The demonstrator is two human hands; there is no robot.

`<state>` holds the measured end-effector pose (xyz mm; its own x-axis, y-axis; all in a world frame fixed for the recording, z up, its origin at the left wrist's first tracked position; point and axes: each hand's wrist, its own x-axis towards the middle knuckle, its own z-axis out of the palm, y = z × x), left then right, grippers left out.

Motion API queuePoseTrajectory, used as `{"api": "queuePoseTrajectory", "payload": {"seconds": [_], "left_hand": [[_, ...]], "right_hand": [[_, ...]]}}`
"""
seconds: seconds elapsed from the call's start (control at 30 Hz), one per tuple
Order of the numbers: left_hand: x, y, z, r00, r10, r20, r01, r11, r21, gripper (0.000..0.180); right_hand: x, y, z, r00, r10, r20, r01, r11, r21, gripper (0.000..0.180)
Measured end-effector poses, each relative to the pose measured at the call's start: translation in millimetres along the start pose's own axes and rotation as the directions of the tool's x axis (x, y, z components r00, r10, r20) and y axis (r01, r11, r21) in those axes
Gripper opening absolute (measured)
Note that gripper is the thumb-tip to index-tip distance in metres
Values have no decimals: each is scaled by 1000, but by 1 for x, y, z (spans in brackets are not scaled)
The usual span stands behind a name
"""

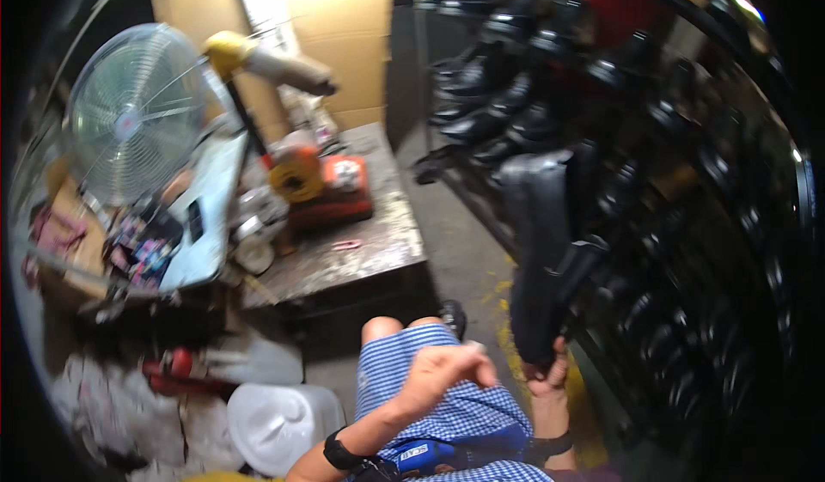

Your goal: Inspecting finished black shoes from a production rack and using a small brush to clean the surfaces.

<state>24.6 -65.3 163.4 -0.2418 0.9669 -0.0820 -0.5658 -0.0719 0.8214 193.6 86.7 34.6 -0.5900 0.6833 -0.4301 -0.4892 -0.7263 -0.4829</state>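
My right hand (548,374), low and right of my lap, is closed round the lower end of a long black boot upper (534,259). The piece stands up from my fingers in front of the shoe rack, and its dark outline partly merges with the shoes behind. Above my lap, my left hand (451,369) has its fingers curled in and slightly blurred. Whether anything lies inside them is hidden. It is apart from the boot upper.
Rows of black shoes (481,78) fill a rack at the right. On the worn workbench (387,216) stands an orange-and-yellow machine (322,186). A fan (129,121) is at the far left, above a light-blue board (206,216). A white plastic container (284,426) sits beside my left forearm.
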Motion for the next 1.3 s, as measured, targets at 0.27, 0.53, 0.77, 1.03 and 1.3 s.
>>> {"api": "queuePoseTrajectory", "payload": {"seconds": [0.27,0.53,0.77,1.03,1.3], "left_hand": [[42,-81,-63,875,72,-478,4,988,157,43],[77,-119,-67,934,272,-231,-27,700,714,39],[72,-133,-56,937,332,111,-121,10,993,35],[69,-134,-58,909,405,102,-138,60,989,35],[69,-132,-51,914,396,88,-134,89,987,36]], "right_hand": [[-11,-14,14,993,-32,115,40,997,-66,48],[-38,-49,46,865,-495,83,488,790,-371,69],[-56,-82,6,303,-932,-202,803,363,-472,61],[-66,-122,-29,46,-888,-457,760,328,-561,63],[-12,-249,-46,146,-915,-375,567,388,-726,50]]}}
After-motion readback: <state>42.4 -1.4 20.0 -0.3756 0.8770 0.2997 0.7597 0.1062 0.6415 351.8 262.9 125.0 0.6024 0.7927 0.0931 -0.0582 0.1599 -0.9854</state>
